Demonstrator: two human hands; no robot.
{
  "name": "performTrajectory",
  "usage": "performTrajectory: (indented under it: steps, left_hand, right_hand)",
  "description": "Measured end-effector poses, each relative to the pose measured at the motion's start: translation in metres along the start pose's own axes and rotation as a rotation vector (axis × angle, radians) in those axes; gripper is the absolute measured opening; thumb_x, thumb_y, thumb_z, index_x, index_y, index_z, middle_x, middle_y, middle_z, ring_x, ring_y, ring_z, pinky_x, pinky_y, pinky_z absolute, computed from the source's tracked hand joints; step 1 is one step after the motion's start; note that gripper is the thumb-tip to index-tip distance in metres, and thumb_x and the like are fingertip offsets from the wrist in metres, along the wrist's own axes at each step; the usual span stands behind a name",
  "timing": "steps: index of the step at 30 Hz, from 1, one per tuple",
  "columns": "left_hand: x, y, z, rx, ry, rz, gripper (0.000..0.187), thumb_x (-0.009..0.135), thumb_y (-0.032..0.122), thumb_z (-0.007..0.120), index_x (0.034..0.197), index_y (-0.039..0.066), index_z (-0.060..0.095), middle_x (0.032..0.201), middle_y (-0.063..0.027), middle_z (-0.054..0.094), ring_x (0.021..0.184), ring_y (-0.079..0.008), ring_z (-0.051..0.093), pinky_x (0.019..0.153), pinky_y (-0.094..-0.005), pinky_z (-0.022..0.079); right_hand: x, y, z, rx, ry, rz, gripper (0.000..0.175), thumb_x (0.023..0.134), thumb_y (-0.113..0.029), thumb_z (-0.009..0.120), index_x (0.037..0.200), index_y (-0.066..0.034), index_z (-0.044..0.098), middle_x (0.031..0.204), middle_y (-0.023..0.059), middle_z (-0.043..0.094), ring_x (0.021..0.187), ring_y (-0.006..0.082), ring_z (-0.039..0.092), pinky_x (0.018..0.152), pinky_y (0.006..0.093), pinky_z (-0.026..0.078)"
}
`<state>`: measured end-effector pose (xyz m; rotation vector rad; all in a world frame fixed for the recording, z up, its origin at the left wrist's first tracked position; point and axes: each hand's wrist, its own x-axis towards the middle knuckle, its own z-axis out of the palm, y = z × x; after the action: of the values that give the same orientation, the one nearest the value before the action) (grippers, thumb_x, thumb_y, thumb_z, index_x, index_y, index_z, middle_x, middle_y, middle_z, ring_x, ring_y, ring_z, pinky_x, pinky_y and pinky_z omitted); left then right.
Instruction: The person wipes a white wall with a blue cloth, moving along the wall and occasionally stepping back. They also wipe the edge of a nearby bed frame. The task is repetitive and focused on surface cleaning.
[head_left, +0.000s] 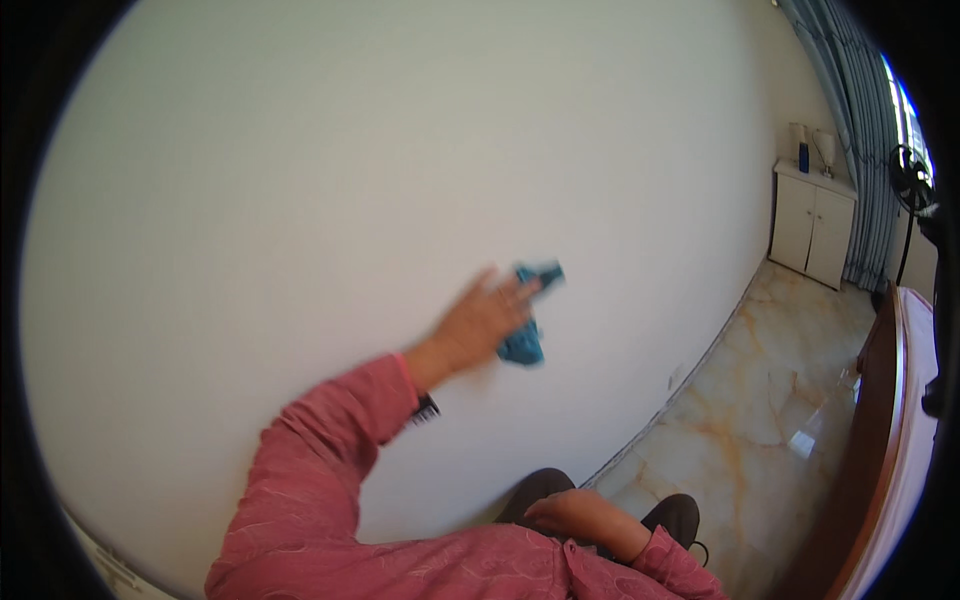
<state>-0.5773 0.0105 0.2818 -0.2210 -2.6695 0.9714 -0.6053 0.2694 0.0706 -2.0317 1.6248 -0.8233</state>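
Note:
My left hand (480, 319) is pressed flat over a teal cloth (525, 346) against a white wall (450, 150). The cloth sticks out past the fingers, above and below, and the hand is slightly blurred. A small dark object with white marks (424, 410) shows at the left wrist, below the pink cuff. Low in front of my body, my right hand (566, 510) lies over my dark-trousered leg, away from the wall. Its fingertips are hard to make out, and nothing shows in it.
Marbled floor tiles (720, 427) run along the wall's foot to a white two-door cabinet (810, 217) bearing a lamp (825, 150) and a blue bottle (803, 157). A wooden bed frame (874, 450) borders the right side. Behind stand a fan (911, 176) and blue-grey curtains (862, 112).

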Motion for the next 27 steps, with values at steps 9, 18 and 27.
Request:
performTrajectory:
  steps: [9,18,27]
  left_hand:
    - [0.066,-0.166,-0.13,0.667,0.671,-0.517,0.053,0.085,0.012,0.062,0.136,0.008,0.049,0.147,-0.0161,0.044,0.131,-0.0369,0.044,0.11,-0.0561,0.028]
    - [-0.06,0.137,0.165,-0.28,-0.295,0.223,0.04,0.092,0.011,0.052,0.131,0.003,0.053,0.152,-0.0133,0.042,0.141,-0.033,0.038,0.12,-0.057,0.018]
    - [-0.05,0.07,0.114,0.038,0.222,-0.176,0.043,0.083,0.003,0.057,0.125,0.013,0.061,0.147,-0.0072,0.049,0.138,-0.0292,0.042,0.109,-0.0555,0.03]
  right_hand:
    - [-0.007,0.009,0.019,0.119,-0.008,0.023,0.024,0.091,-0.027,0.057,0.105,-0.0139,0.072,0.095,0.0134,0.072,0.088,0.0351,0.068,0.076,0.0462,0.053]
    - [-0.059,0.012,0.023,0.18,0.164,0.069,0.022,0.087,-0.021,0.062,0.107,-0.0143,0.069,0.089,0.0138,0.069,0.086,0.036,0.067,0.075,0.0464,0.053]
    - [-0.053,0.005,0.045,0.148,0.115,0.023,0.019,0.088,-0.02,0.062,0.105,-0.0114,0.067,0.088,0.0124,0.069,0.083,0.0345,0.067,0.071,0.0452,0.053]
